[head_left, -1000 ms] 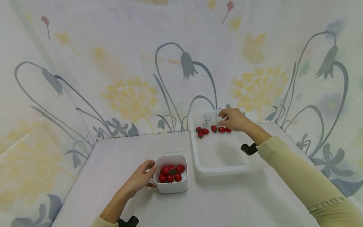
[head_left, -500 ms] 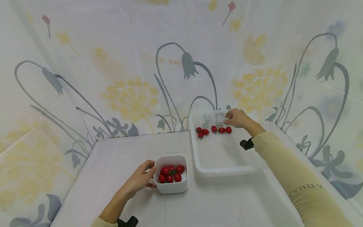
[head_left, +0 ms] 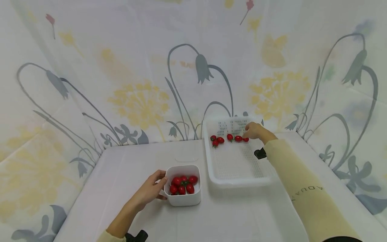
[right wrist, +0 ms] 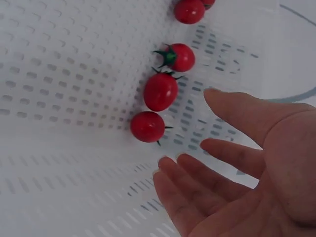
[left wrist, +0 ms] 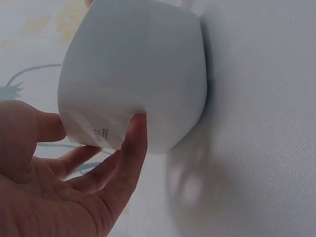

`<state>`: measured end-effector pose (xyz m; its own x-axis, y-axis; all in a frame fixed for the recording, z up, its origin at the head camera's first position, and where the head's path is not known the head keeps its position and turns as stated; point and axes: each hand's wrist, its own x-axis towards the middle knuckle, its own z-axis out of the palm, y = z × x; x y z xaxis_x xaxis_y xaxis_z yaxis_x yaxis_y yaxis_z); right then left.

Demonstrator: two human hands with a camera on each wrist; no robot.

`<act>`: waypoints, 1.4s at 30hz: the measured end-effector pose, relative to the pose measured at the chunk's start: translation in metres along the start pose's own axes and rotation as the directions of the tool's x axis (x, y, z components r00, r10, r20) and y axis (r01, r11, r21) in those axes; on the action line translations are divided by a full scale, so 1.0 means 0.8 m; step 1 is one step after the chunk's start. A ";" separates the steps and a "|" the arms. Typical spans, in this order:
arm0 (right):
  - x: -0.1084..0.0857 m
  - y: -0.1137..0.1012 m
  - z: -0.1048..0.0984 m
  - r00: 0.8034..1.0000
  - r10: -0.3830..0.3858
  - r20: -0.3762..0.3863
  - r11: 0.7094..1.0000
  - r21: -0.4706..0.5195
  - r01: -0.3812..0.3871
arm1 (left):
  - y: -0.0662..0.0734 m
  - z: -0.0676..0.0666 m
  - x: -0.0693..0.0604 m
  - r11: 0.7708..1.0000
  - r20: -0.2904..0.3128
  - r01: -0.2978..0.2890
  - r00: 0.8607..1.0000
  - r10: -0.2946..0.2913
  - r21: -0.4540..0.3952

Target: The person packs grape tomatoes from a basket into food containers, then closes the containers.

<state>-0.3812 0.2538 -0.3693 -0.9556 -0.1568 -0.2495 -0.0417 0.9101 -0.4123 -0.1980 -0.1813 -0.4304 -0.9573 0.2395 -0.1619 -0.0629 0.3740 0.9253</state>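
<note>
The step in hand looks to be the pick-up of a small, glossy red oval tomato with a green stem [right wrist: 147, 127], the right-hand end of a row of three. That row lies near the far wall of a white perforated plastic tray [head_left: 232, 182], which sits by the counter's [head_left: 145, 156] back edge, right of centre. The right hand [head_left: 254, 130] has its thumb and fingers apart with nothing between them, just beside that tomato.

The free side faces the tray's right wall, so the fingers are best slipped in there. The thumb has less room: the next tomato in the row [right wrist: 161, 92] lies right against this one and could roll if nudged. A soft pinch on the smooth body should hold better than a tug at the stem and be less likely to bruise. Lifting straight up before going sideways would clear the tray's wall.

The left hand [head_left: 151, 189] holds the left side of a white square box with rounded corners [head_left: 185, 201], left of the tray's near-left corner, with more red tomatoes inside. A light hold should be enough; pulling on the rim might tilt it.
</note>
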 end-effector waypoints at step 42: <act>0.017 0.019 0.040 0.984 0.049 0.172 0.953 0.287 -0.097 | -0.002 0.000 -0.002 1.000 0.020 -0.025 0.999 0.026 -0.013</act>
<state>-0.3852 0.2531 -0.4065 -0.8919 -0.1762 -0.4164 0.1370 0.7723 -0.6203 -0.1966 -0.1827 -0.4316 -0.9528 0.2669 -0.1450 -0.0422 0.3565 0.9334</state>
